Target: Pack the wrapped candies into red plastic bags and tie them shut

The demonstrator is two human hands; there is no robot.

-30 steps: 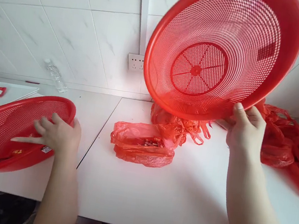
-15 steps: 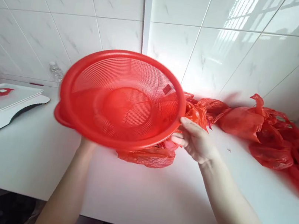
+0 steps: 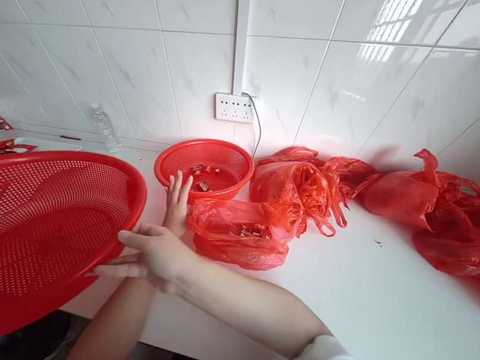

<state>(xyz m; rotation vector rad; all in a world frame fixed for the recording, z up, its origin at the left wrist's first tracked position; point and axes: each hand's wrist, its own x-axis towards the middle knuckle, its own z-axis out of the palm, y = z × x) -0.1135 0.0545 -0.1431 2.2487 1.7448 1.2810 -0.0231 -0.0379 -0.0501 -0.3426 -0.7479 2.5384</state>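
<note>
Two round red perforated plastic baskets are out: the large one (image 3: 29, 233) at eight o'clock is steadied by the flat, open right hand (image 3: 152, 254), while the open left hand (image 3: 177, 204) touches the small sweet-holding one (image 3: 204, 167) at twelve, red plastic bags (image 3: 292, 191) unemptied at two.

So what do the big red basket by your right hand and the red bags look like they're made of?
Large red perforated basket: apparently moulded rigid plastic, slightly glossy, with even rows of punched holes and a smooth thick rim. Crumpled red bags: thin plastic film, translucent and wrinkled, with shiny creases.
</note>
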